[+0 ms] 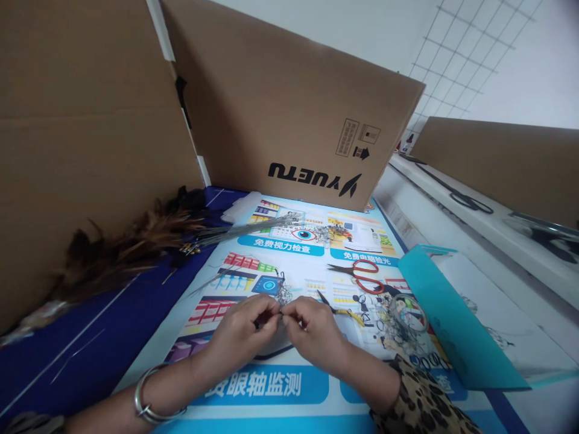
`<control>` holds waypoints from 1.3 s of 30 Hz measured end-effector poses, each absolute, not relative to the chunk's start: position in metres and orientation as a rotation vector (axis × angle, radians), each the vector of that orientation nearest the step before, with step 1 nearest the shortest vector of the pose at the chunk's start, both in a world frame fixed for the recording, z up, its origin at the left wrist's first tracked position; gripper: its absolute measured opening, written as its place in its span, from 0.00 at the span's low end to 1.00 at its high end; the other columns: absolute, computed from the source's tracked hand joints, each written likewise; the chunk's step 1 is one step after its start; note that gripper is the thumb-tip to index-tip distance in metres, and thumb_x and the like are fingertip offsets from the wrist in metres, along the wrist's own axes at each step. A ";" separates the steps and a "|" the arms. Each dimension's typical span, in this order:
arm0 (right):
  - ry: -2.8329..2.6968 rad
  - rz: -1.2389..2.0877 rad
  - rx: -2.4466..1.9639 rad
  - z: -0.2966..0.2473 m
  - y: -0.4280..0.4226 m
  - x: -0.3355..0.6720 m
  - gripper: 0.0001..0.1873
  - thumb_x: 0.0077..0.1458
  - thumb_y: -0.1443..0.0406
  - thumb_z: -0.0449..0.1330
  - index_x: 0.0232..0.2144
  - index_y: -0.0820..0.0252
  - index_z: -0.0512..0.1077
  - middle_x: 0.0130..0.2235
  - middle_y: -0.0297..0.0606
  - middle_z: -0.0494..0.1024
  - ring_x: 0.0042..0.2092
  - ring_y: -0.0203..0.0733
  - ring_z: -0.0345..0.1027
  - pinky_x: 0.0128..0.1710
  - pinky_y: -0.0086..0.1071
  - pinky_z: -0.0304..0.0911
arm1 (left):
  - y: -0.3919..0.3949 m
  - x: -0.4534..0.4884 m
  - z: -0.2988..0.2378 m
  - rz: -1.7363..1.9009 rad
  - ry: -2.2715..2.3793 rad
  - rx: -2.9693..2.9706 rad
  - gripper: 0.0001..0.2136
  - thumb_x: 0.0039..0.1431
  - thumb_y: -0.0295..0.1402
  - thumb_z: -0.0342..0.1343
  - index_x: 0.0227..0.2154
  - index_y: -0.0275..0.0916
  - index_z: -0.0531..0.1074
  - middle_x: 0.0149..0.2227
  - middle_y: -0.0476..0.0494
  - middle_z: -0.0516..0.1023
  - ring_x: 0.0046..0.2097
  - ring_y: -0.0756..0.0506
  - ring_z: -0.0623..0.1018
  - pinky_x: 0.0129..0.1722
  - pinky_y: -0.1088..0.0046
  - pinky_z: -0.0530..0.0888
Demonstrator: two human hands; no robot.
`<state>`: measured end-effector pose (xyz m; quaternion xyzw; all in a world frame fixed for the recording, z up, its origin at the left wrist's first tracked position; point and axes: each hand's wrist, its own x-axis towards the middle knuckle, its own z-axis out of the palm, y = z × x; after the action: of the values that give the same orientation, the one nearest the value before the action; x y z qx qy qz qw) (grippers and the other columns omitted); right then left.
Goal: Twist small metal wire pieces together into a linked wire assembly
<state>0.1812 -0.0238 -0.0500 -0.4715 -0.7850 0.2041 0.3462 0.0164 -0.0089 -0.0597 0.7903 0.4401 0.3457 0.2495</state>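
Nearest, a silver bangle (156, 401) sits on the left wrist and a leopard-print sleeve (423, 401) covers the right forearm. Just beyond them the left hand (239, 331) and right hand (314, 330) meet tip to tip over the printed poster (266, 386) that covers the surface. The fingers of both are closed in a pinch on a small wire piece (281, 313), held between them near the middle of the scene. It looks dark, thin and metallic, and the fingertips hide most of it, so its exact shape cannot be told. Being so tiny, it could slip from either pinch and vanish against the busy print, and a sharp end might prick a fingertip. A little farther lies a wire tangle (284, 293), with yellow-handled pliers (344, 308), loose metal rings (389, 330) and a clear tape roll (409, 313) to the right, a teal folder (456, 319) beyond those. Farther still are red-handled scissors (362, 274), then a bundle of straight wires (253, 228) and brown feathers (126, 247) at the left, and a cardboard box (289, 120) at the back
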 end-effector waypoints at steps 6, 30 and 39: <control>-2.008 0.554 -1.251 -0.051 -0.025 0.182 0.06 0.49 0.71 0.53 0.29 0.60 0.70 0.28 0.34 0.72 0.31 0.35 0.66 0.32 0.26 0.60 | -0.007 0.016 -0.062 0.940 1.155 2.141 0.04 0.53 0.26 0.48 0.25 0.38 0.64 0.24 0.50 0.67 0.29 0.50 0.68 0.29 0.74 0.63; -1.912 0.628 -1.364 -0.051 -0.022 0.182 0.06 0.48 0.72 0.54 0.27 0.59 0.69 0.26 0.32 0.71 0.29 0.34 0.65 0.28 0.25 0.60 | 0.001 0.016 -0.060 0.743 0.789 1.152 0.09 0.54 0.37 0.54 0.26 0.36 0.66 0.22 0.52 0.64 0.26 0.52 0.63 0.27 0.77 0.58; -2.120 0.286 -1.304 -0.046 -0.028 0.181 0.05 0.50 0.71 0.52 0.27 0.60 0.67 0.28 0.36 0.70 0.31 0.37 0.64 0.31 0.29 0.58 | -0.005 0.019 -0.056 0.758 0.734 0.995 0.08 0.54 0.35 0.55 0.25 0.36 0.66 0.22 0.53 0.64 0.25 0.53 0.63 0.26 0.79 0.58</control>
<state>0.1814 -0.0280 -0.0455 -0.4945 -0.8037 0.1083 0.3127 0.0192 -0.0050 -0.0559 0.4551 0.3358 0.3466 0.7483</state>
